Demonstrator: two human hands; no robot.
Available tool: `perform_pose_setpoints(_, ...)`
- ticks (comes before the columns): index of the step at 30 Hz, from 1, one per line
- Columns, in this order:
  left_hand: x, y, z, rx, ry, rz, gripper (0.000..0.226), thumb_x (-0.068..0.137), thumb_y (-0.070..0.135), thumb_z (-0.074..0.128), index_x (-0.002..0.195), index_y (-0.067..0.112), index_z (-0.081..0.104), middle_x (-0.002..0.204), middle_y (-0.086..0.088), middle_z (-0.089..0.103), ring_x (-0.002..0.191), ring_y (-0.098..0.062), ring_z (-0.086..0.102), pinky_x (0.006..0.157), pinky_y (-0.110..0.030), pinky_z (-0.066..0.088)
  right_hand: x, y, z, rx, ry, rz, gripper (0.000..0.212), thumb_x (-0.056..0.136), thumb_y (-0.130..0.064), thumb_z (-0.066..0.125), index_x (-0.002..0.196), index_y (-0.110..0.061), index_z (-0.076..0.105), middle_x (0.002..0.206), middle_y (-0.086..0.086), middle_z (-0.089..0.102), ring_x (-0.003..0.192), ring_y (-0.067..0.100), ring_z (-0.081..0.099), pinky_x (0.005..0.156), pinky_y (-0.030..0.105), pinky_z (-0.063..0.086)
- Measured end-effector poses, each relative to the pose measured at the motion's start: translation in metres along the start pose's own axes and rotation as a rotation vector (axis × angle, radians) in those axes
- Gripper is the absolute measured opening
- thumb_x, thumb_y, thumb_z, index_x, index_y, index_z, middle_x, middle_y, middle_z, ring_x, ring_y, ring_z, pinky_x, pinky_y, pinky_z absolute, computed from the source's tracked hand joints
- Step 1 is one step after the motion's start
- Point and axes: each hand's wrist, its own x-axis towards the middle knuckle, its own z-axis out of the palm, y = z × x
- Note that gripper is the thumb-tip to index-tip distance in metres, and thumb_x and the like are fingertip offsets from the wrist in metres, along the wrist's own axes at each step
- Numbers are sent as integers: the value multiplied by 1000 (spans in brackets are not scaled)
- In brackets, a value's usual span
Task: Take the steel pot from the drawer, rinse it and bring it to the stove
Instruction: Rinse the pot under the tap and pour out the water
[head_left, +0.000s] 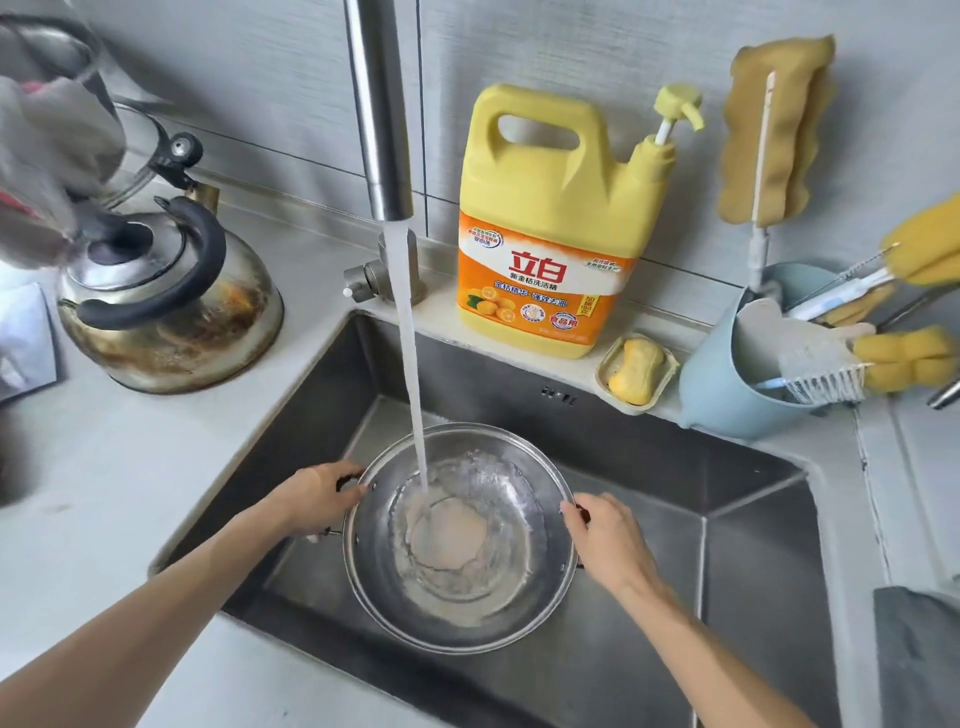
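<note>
Hands (317, 499) (605, 540) grip steel pot (460, 587) handles under faucet (376, 109), kettle (166, 296) left, detergent jug (550, 228) behind.

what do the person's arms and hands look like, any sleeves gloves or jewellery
Both forearms are bare right down to the bottom edge of the picture, with no sleeves in view. The left hand and the right hand wear no gloves. No rings, watch or bracelet can be seen on either one.

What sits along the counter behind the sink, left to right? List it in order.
Kettle → faucet → yellow detergent jug → soap dish → blue brush holder.
</note>
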Motion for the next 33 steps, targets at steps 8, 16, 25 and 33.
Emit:
perform_pose_setpoints(8, 9, -12, 35, -173, -15, -5, 28, 107, 30, 62, 133, 23, 55, 103, -9, 74, 73, -25, 79, 57, -26, 59, -4, -7, -27, -56, 214, -203, 28, 106, -39, 50, 103, -17, 67, 96, -1, 50, 67, 27, 62, 65, 47, 56)
perform_pose_setpoints(16, 0, -19, 17, -250, 307, 157, 30, 94, 13, 82, 100, 34, 61, 97, -13, 62, 80, -25, 70, 67, -33, 66, -28, -2, -11, 9, 321, -224, 29, 110, -39, 47, 115, -15, 60, 105, -3, 45, 69, 23, 58, 62, 40, 50)
perform_pose_setpoints(25, -10, 3, 11, -147, 480, 247, 40, 88, 20, 87, 88, 37, 51, 97, 11, 55, 81, -11, 59, 76, -41, 51, -36, 9, -9, 129, 383, -281, 24, 108, -36, 50, 101, -14, 57, 100, -6, 43, 69, 17, 52, 64, 33, 45)
perform_pose_setpoints(33, -9, -7, 35, -64, 346, 194, 37, 85, 36, 89, 87, 29, 53, 93, 8, 53, 80, -21, 60, 75, -42, 51, -36, 3, -30, -53, 435, -424, 31, 107, -33, 51, 114, -7, 67, 106, 2, 52, 86, 23, 60, 76, 38, 55)
